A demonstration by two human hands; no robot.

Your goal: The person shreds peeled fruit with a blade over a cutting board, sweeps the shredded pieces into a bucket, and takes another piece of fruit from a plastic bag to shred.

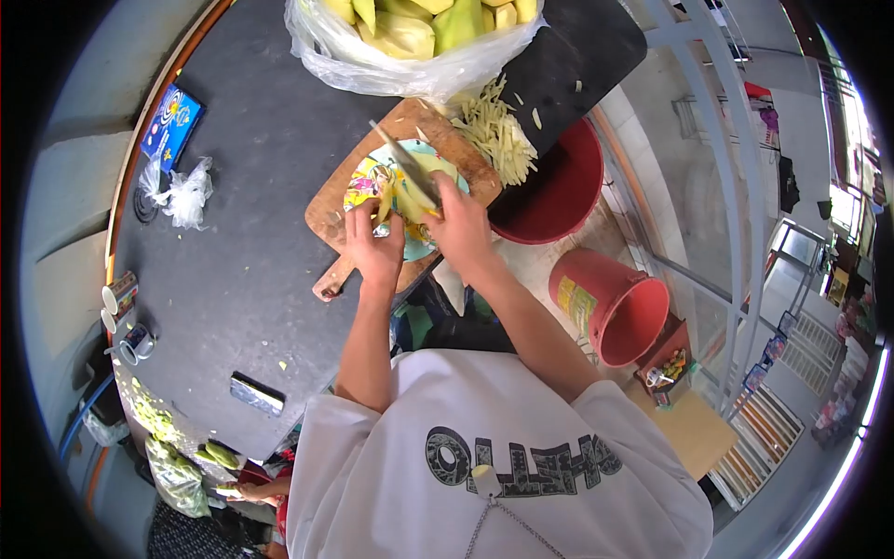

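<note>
Fruit piece (408,203), pale and peeled, sits between both hands, just under the knife (406,160). Right hand (460,224): fingers wrapped on the knife, handle lost in the grip, blade pointing away and leftward. Left hand (376,250): fingers bent, tips down by the fruit; can't tell if they pinch or only steady it. Below: patterned plate (358,183) on the wooden board (326,211), board on the dark table (251,270). Done: one decent heap of cut strips (500,140), just past the board's far right corner. Left: the piece in hand, plus a plastic bag (321,67) crowded with uncut chunks (400,35) beyond the board. My read: well short of halfway. Further out: red tub (585,191) below the table edge, phone (257,393) near left, another person's hand (253,491) farther down that side.
</note>
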